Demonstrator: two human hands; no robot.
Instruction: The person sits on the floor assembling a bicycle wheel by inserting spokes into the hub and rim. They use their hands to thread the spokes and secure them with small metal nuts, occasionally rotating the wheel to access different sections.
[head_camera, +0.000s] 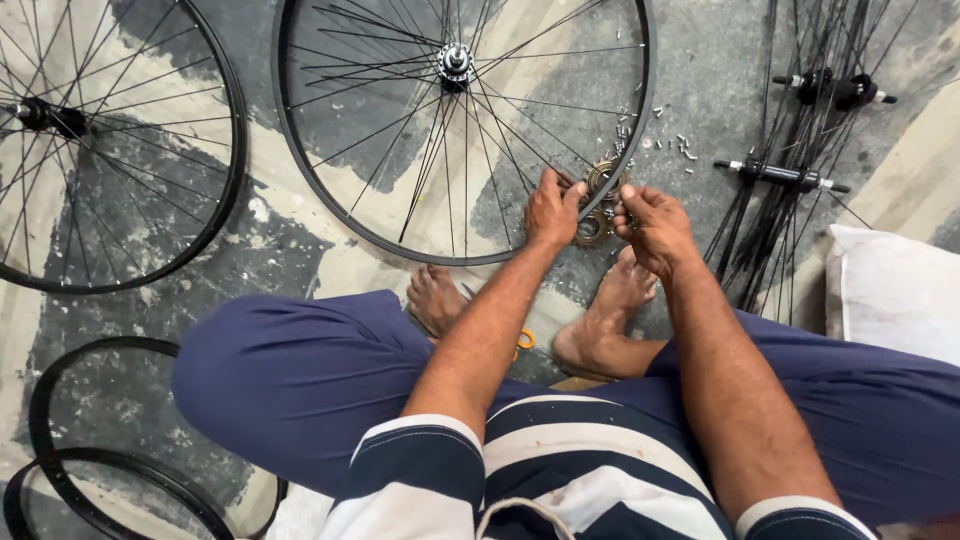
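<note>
My left hand (552, 208) and my right hand (652, 222) meet over a pair of brownish toothed freewheel cogs (598, 205) lying on the concrete floor. Both hands have fingers pinched on the cogs, close to the rim of a black spoked bicycle wheel (462, 130) that lies flat in front of me. The wheel's silver hub (455, 60) sits at its centre. My bare feet (436, 298) rest just below the hands, and I sit with knees apart in blue trousers.
A second spoked wheel (110, 140) lies at the left. Bare black rims (90, 470) lie at the lower left. Bundled spokes with hubs (800, 150) lie at the right, small metal nipples (665, 135) are scattered nearby, and a white sack (895, 295) sits at the right edge.
</note>
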